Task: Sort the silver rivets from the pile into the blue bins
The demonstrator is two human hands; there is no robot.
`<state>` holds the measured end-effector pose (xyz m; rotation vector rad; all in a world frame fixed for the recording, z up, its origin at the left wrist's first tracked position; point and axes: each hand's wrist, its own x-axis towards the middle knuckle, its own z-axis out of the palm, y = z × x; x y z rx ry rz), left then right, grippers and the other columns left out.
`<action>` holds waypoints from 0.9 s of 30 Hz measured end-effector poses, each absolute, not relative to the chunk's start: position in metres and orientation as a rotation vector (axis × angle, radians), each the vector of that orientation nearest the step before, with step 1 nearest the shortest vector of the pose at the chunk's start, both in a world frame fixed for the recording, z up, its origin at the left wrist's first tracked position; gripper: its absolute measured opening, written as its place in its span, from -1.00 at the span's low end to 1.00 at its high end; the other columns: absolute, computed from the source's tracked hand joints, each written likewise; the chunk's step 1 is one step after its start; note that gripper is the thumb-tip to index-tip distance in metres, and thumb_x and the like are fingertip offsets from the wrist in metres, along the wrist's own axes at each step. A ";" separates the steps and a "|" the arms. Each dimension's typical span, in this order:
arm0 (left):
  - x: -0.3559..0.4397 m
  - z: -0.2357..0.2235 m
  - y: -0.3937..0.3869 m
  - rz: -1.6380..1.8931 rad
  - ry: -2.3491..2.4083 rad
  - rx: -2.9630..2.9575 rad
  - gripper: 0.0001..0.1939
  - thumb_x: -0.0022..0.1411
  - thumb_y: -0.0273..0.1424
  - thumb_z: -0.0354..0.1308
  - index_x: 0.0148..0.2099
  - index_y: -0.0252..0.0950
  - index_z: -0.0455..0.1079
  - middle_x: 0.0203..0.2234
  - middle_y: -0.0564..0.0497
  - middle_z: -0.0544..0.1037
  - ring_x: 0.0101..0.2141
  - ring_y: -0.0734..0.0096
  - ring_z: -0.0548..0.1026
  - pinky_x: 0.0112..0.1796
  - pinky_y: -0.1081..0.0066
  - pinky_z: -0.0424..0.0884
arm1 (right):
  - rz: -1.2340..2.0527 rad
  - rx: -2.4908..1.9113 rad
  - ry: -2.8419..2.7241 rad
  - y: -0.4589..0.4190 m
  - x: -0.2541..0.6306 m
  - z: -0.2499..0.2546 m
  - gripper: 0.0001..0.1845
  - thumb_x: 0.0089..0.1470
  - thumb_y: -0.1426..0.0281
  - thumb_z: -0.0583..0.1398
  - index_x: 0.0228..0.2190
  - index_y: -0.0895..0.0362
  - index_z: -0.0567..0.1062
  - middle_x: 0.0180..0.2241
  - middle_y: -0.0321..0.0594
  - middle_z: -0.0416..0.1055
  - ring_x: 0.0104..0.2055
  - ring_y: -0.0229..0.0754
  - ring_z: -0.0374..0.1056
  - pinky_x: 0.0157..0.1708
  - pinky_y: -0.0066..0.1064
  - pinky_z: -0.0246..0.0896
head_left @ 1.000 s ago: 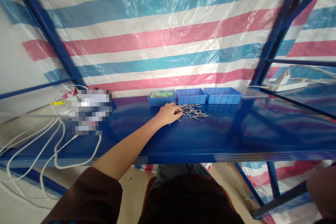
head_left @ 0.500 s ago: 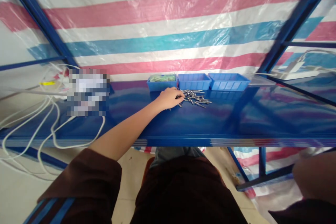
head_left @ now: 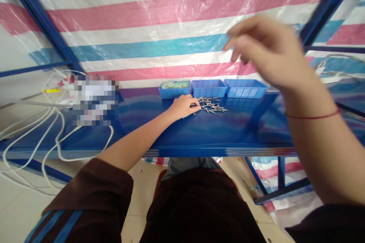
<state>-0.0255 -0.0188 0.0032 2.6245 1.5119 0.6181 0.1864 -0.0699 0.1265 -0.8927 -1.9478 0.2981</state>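
My left hand point(head_left: 184, 106) rests on the table at the left end of a loose pile of thin metal pins point(head_left: 209, 103). Its fingers curl down and close over some of the pins, with the fingertips partly hidden. My right hand point(head_left: 265, 51) is raised above the table, close to the camera, and smeared by motion. Its fingers are bent but apart, and nothing shows between them. Behind the pile stand three blue bins in a row: a left bin point(head_left: 173, 93) with pale green items point(head_left: 176, 84) in it, a middle bin point(head_left: 209, 89) and a right bin point(head_left: 246, 89).
The blue metal table point(head_left: 185, 133) has a straight front edge near my lap. White cables point(head_left: 57, 136) and a blurred-out object point(head_left: 95, 98) lie on the left. Blue frame posts stand at both sides. A striped plastic sheet point(head_left: 159, 19) hangs behind.
My right hand has risen into view from the lower right. The left hand stays at the pins. The camera view tilted down between the first two frames.
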 end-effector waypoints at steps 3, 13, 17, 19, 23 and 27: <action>-0.024 0.002 -0.019 0.686 1.539 2.639 -0.78 0.18 -0.24 0.06 -0.26 -0.17 0.50 -0.24 -0.02 0.48 -0.16 0.24 0.41 -0.11 0.25 0.31 | 0.295 -0.949 -2.435 -0.036 0.171 0.095 -0.69 -0.07 0.20 0.23 -0.48 0.22 0.55 -0.48 -0.25 0.44 -0.42 -0.29 0.32 -0.33 -0.35 0.19; -0.022 0.004 -0.015 1.106 1.318 2.499 -0.85 0.20 -0.36 0.05 -0.31 -0.28 0.43 -0.37 0.01 0.52 -0.30 0.40 0.45 -0.21 0.40 0.35 | 0.336 -0.910 -2.443 0.006 0.167 0.022 -0.76 0.01 0.28 0.15 -0.44 0.18 0.55 -0.51 -0.23 0.46 -0.48 -0.28 0.27 -0.42 -0.42 0.09; -0.019 0.006 -0.017 1.232 1.205 2.394 -0.89 0.15 -0.37 0.12 -0.29 -0.29 0.40 -0.38 0.04 0.54 -0.34 0.44 0.47 -0.26 0.44 0.36 | 0.480 -0.855 -2.346 0.003 0.161 0.020 -0.62 0.04 0.15 0.12 -0.44 0.23 0.52 -0.50 -0.19 0.43 -0.47 -0.28 0.24 -0.42 -0.41 0.10; -0.019 0.007 -0.019 1.267 1.191 2.380 -0.90 0.14 -0.37 0.13 -0.30 -0.28 0.40 -0.39 0.05 0.54 -0.34 0.44 0.48 -0.26 0.44 0.36 | 0.541 -0.833 -2.306 0.002 0.160 0.020 -0.58 0.03 0.11 0.13 -0.43 0.24 0.51 -0.50 -0.19 0.42 -0.47 -0.28 0.23 -0.42 -0.41 0.11; -0.020 0.011 -0.022 1.324 1.179 2.383 -0.90 0.17 -0.38 0.10 -0.30 -0.29 0.40 -0.39 0.05 0.55 -0.33 0.44 0.49 -0.26 0.45 0.36 | 0.610 -0.819 -2.273 0.003 0.162 0.021 -0.62 0.02 0.14 0.15 -0.38 0.23 0.52 -0.49 -0.20 0.43 -0.46 -0.29 0.24 -0.39 -0.39 0.14; -0.020 0.011 -0.022 1.384 1.184 2.376 -0.88 0.18 -0.36 0.09 -0.28 -0.29 0.40 -0.38 0.04 0.54 -0.33 0.44 0.49 -0.27 0.46 0.37 | 0.706 -0.816 -2.272 0.008 0.164 0.019 -0.64 -0.02 0.16 0.19 -0.34 0.21 0.52 -0.44 -0.17 0.46 -0.41 -0.25 0.30 -0.34 -0.36 0.19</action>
